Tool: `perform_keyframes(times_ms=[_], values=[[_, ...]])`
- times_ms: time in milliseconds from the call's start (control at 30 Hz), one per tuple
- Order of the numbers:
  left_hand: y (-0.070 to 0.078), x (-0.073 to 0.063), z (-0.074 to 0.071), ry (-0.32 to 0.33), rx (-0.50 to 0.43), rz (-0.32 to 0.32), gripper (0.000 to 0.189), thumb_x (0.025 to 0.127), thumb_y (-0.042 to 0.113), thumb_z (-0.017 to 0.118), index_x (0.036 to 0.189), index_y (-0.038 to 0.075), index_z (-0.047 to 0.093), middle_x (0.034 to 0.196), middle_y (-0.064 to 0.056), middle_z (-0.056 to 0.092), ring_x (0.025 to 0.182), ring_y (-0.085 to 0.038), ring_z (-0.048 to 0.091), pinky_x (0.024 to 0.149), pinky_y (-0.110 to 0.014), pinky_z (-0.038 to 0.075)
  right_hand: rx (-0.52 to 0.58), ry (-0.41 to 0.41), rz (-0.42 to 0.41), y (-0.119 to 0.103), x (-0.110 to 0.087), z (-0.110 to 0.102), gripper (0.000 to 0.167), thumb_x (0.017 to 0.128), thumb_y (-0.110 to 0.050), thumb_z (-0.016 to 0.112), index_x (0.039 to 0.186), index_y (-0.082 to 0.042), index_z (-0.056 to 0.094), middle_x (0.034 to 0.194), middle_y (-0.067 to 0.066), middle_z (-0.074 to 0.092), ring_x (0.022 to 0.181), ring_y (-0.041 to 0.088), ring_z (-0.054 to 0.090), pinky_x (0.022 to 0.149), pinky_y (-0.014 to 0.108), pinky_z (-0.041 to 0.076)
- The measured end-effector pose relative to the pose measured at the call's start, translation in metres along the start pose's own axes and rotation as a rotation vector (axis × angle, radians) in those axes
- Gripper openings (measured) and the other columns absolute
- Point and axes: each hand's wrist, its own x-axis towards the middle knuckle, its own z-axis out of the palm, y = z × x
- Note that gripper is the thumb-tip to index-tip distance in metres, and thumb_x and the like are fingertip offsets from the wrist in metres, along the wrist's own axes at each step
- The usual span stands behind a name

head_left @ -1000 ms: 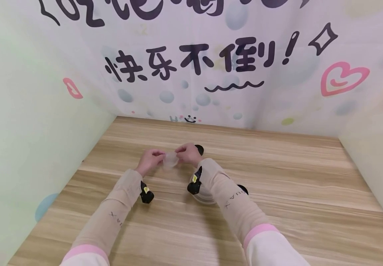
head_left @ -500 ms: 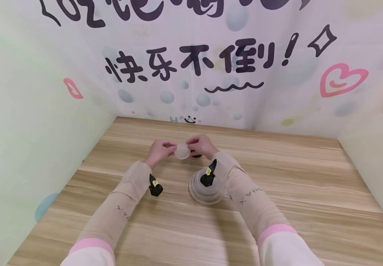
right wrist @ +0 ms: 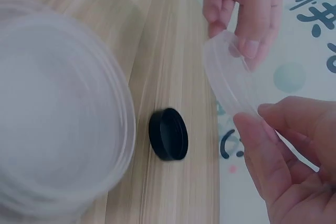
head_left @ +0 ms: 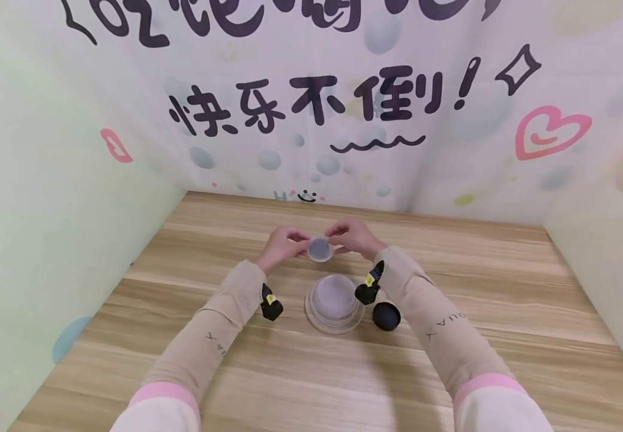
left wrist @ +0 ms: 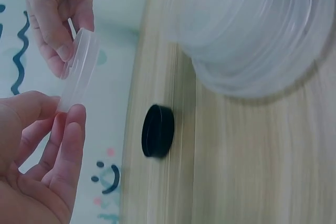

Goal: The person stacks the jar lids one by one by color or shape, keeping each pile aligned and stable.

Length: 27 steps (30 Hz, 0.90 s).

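Both hands hold one small translucent round plastic lid above the far middle of the table. My left hand pinches its left edge between thumb and fingers, and my right hand pinches the opposite edge. In the left wrist view the lid appears nearly edge-on, with a shallow rim. Nearer than the hands stands a stack of translucent round lids, larger at the bottom. A black round cap lies beyond the stack; from the head it shows dimly through the held lid.
A second black round cap lies just right of the stack, close to the right forearm. The wooden table meets a printed cloth wall at the back, with pale walls at both sides.
Both hands have moved right with the small lid, which now hides the far black cap. The right forearm has swung right, uncovering the stack and the near black cap.
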Motion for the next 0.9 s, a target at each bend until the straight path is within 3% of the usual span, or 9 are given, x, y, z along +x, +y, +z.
perform_keyframes(times_ms=[233,433,567,733,900], values=[[0.004,-0.001,0.014,-0.102,0.016,0.017,0.017,0.080,0.004,0.063,0.094,-0.006,0.062,0.080,-0.012,0.060,0.061,-0.014,0.060,0.065,-0.032,0.053,-0.039,-0.052,-0.024,0.008,-0.015,-0.017,0.023,0.083,0.002,0.056,0.103,0.011,0.056,0.095,0.017,0.056,0.085,0.024,0.056,0.070,0.035,0.052],[0.000,-0.001,0.018,-0.226,0.063,0.088,0.013,0.080,0.005,0.062,0.090,-0.003,0.063,0.072,-0.010,0.061,0.063,-0.018,0.061,0.061,-0.032,0.053,-0.055,-0.064,-0.011,0.017,-0.025,-0.020,0.021,0.081,0.002,0.057,0.100,0.010,0.059,0.092,0.015,0.058,0.079,0.020,0.057,0.070,0.036,0.052],[-0.002,-0.004,0.021,-0.275,0.093,0.061,0.014,0.080,0.006,0.062,0.093,-0.001,0.063,0.074,-0.009,0.061,0.064,-0.019,0.061,0.059,-0.028,0.051,-0.051,-0.089,-0.010,0.025,-0.029,-0.018,0.020,0.081,0.001,0.058,0.099,0.009,0.060,0.091,0.015,0.060,0.076,0.017,0.057,0.073,0.040,0.051],[0.000,-0.010,0.026,-0.284,0.118,0.019,0.018,0.080,0.002,0.061,0.097,-0.004,0.062,0.077,-0.011,0.061,0.071,-0.028,0.062,0.065,-0.037,0.052,-0.036,-0.120,-0.024,0.031,-0.035,-0.016,0.020,0.080,0.002,0.058,0.098,0.011,0.059,0.089,0.014,0.061,0.073,0.015,0.058,0.074,0.041,0.050],[-0.002,-0.013,0.028,-0.325,0.149,-0.002,0.019,0.081,0.001,0.060,0.099,-0.003,0.062,0.079,-0.010,0.061,0.067,-0.021,0.062,0.067,-0.037,0.052,-0.007,-0.151,-0.026,0.036,-0.040,-0.013,0.019,0.080,0.003,0.057,0.097,0.011,0.059,0.086,0.011,0.062,0.071,0.013,0.057,0.073,0.038,0.051]])
